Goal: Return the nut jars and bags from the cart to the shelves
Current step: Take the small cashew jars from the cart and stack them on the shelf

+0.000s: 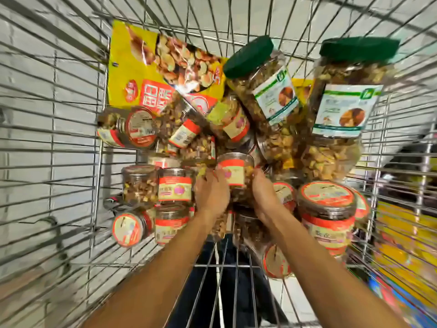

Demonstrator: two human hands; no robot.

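I look straight down into a wire cart (71, 143) full of nut jars. In the middle stands a small clear jar with an orange-red label (235, 172). My left hand (211, 191) grips its left side and my right hand (263, 192) grips its right side. Several similar small jars lie around it, such as one at the left (175, 185) and a wider one at the right (327, 209). Two tall jars with green lids (264, 91) (343, 107) lean at the back right. A yellow nut bag (151, 72) lies at the back left.
The cart's wire walls rise on every side. Pale floor tiles (28, 114) show through the wires at the left. Blurred yellow and coloured goods (402, 245) show outside the cart at the right. My dark trousers (227, 292) are visible below the near end.
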